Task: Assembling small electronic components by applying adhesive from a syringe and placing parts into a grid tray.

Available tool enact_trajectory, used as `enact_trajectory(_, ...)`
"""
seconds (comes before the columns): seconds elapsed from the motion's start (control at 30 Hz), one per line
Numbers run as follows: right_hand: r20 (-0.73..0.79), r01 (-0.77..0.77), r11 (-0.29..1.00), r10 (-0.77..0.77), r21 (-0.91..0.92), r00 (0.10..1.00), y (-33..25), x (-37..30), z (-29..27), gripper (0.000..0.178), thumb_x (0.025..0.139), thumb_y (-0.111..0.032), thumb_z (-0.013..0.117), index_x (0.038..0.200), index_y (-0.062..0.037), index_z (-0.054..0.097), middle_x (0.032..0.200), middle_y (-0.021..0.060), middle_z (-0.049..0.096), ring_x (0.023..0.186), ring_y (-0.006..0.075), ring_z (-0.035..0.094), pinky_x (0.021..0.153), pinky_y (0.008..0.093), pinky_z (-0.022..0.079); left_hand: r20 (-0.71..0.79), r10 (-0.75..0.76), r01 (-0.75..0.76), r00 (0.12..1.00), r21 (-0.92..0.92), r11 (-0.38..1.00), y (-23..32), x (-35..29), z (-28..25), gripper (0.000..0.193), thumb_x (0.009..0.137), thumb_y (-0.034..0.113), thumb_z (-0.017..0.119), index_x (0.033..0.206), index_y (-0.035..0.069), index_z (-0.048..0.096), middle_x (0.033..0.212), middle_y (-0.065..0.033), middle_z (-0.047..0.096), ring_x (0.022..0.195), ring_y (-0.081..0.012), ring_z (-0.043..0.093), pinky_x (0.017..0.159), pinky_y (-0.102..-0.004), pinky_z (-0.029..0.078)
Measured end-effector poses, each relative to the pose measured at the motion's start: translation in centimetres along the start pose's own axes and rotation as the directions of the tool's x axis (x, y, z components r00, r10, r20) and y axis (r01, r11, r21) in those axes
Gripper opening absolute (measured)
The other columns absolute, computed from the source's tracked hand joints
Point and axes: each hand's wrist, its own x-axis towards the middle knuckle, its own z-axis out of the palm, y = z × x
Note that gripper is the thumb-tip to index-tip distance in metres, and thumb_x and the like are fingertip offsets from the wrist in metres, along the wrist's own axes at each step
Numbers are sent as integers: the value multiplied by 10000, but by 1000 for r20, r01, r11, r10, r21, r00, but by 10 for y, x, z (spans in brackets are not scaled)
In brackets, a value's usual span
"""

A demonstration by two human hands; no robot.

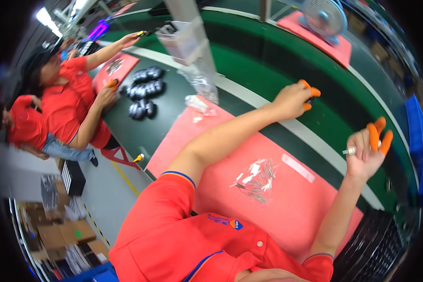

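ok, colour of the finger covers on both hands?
Orange, on the left hand and right hand; clearest in the head view.

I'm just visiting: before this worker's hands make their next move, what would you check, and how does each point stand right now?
1. Right hand has its part: ok, a small silvery piece sits pinched between thumb and orange-capped fingers.
2. Left hand holding something: cannot tell, its orange-capped fingers curl over the green belt and hide whatever is under them.
3. Supply of parts: ok, a pile of small silvery pieces lies on the pink mat.
4. Both hands apart from each other: ok.
5. Co-worker's hands away from this mat: ok, that person works at a farther pink mat.
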Motion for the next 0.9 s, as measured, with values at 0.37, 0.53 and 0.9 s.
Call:
enact_trajectory(0.37,166,-219,930,276,-296,947,13,-21,17,350,1021,-274,383,1007,40,537,533,65,483,272,53,346,252,195,229,-53,-85,92,995,163,982,-56,4,28,393,887,317,573,1212,99,606,1250,-209,559,1236,-389,426,1062,-462,270)
enact_trajectory(0.53,-285,-556,609,488,-566,825,65,-21,-39,344,996,-252,433,967,62,568,553,76,534,282,41,303,254,204,222,-74,-14,25,997,137,990,-58,3,34,378,886,278,547,1220,112,605,1245,-209,553,1231,-385,426,1065,-460,256)
enact_trajectory(0.9,-536,-674,73,546,-735,644,106,-25,-33,280,964,-178,469,1001,69,595,715,109,638,326,65,397,308,195,296,-2,-32,32,999,86,996,-42,1,23,399,863,226,632,1226,64,601,1148,-191,617,1163,-370,490,1036,-431,329)
